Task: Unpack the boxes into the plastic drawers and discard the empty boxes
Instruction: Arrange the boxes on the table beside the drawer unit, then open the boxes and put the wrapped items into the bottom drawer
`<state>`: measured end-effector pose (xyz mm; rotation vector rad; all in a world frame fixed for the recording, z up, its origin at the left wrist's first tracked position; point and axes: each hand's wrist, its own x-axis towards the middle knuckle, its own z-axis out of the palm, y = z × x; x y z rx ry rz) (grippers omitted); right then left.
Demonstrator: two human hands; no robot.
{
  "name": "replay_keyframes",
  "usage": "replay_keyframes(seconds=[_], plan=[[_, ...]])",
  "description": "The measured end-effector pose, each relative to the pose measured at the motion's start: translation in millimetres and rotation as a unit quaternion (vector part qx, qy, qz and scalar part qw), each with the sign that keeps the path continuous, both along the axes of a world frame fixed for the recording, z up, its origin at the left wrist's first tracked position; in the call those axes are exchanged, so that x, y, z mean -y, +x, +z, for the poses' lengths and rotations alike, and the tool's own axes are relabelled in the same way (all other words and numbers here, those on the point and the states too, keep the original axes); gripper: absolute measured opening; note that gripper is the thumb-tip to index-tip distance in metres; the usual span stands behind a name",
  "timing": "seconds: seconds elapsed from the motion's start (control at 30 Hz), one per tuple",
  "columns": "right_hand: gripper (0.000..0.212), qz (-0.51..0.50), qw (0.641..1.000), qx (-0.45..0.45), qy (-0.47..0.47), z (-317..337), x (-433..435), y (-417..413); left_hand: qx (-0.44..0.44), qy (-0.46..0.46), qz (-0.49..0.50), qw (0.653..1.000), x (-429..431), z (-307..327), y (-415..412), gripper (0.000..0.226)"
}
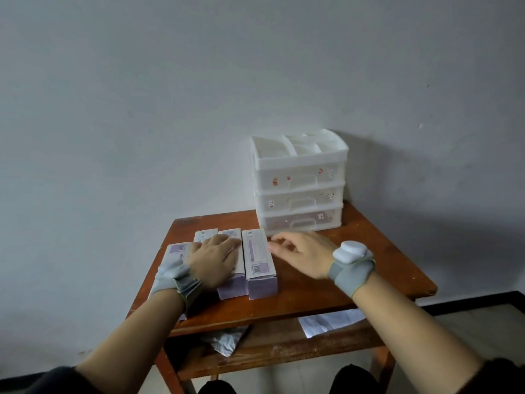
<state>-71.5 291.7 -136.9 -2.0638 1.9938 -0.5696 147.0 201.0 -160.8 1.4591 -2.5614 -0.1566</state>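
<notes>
— Nearest the lens?
— Left hand (213, 258), flat, fingers spread, pressing on the boxes (257, 255) at the table's (312, 282) left front.
— And opposite?
— Right hand (302, 251), loosely open, holding nothing, just beside the rightmost box.
— Boxes?
— Closed, side by side, lying lengthwise.
— Drawers (299, 191)?
— At the back right corner, all shut.
— Underneath?
— Papers (329, 321) on a lower shelf.

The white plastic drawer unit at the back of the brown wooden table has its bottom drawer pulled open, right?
No. In the head view all three drawers of the white plastic drawer unit are shut, the bottom one included. It does stand at the back of the brown wooden table.
</notes>
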Motion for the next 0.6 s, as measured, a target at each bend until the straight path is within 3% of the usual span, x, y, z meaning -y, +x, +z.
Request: replay_keyframes(seconds=[0.1, 0.17, 0.47, 0.6], plan=[[0.106, 0.022, 0.996, -0.056, 0.059, -12.3, 5.1, 14.9, -0.001, 0.004, -0.002, 1.000, 6.8, -3.7, 1.0, 0.045], [0.115, 0.023, 0.993, -0.099, 0.052, -20.3, 6.2, 19.2, -0.002, -0.002, 0.001, 1.000, 7.0, -3.3, -0.2, 0.046], [0.095, 0.019, 0.999, -0.003, 0.037, -31.5, 7.3, -11.8, 0.015, 0.002, 0.011, 1.000, 5.9, -4.0, -1.6, 0.047], [0.091, -0.009, 0.999, -0.011, 0.035, -31.8, 4.6, -21.7, 0.022, -0.006, 0.022, 0.999, 5.7, -3.1, -5.6, 0.047]])
